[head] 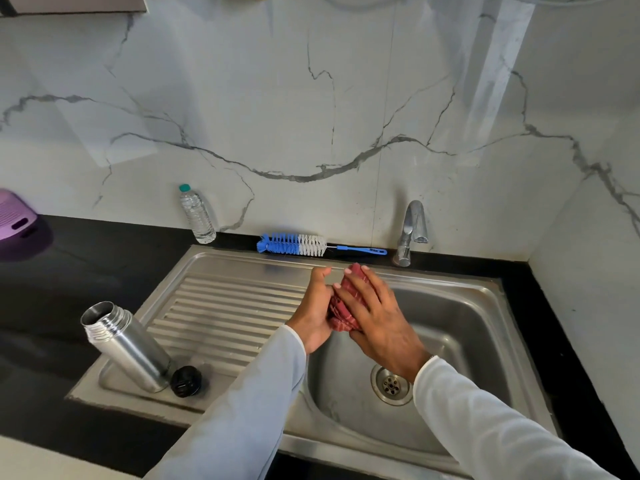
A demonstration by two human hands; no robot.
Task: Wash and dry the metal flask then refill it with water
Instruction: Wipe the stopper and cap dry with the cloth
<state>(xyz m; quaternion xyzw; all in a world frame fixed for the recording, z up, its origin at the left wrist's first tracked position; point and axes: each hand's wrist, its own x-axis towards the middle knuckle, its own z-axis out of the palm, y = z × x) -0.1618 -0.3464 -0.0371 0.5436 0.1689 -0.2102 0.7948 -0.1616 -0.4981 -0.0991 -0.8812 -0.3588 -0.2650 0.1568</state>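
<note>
The metal flask stands uncapped on the sink's draining board at the left, its open mouth at the top. Its black cap lies beside its base. Over the left edge of the sink basin, both my hands wrap a bunched red cloth. My left hand grips it from the left side. My right hand lies over it with fingers spread and curled round the cloth. Both hands are well to the right of the flask.
A blue and white bottle brush lies along the sink's back rim. A clear plastic water bottle stands against the marble wall. The tap is at the back right, with no water running. A purple object sits on the black counter far left.
</note>
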